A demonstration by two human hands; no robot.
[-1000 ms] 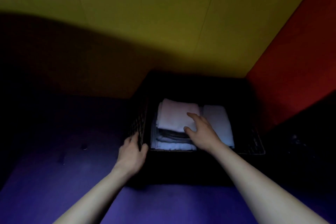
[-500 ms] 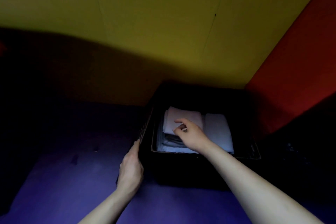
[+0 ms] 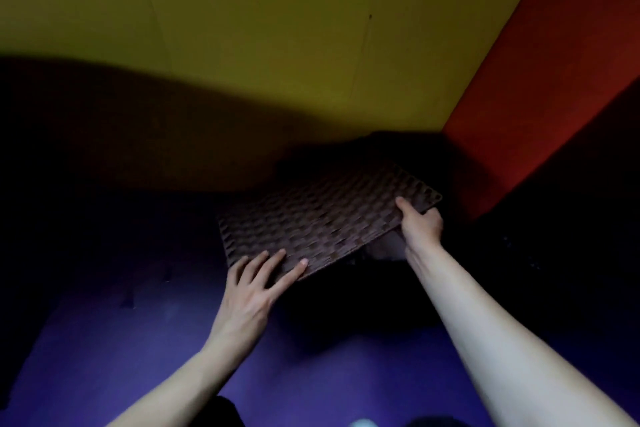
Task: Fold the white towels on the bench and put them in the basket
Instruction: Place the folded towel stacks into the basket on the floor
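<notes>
You're closing up: the lid (image 3: 325, 218) lies tilted over the basket (image 3: 398, 149) at the bench's (image 3: 138, 340) far right corner. Your left hand (image 3: 256, 291) lies spread on its near edge; your right hand (image 3: 420, 229) pinches its right corner. A towel (image 3: 384, 248) shows underneath. Next, lower it squarely.

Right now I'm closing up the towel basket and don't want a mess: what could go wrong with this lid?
The woven lid sits tilted and skewed over the dark basket, so it may seat crooked or slide off. A bit of white towel shows under its right edge and could get pinched. The left hand only lies flat on the near corner while the right hand grips, so the lid may pivot.
</notes>
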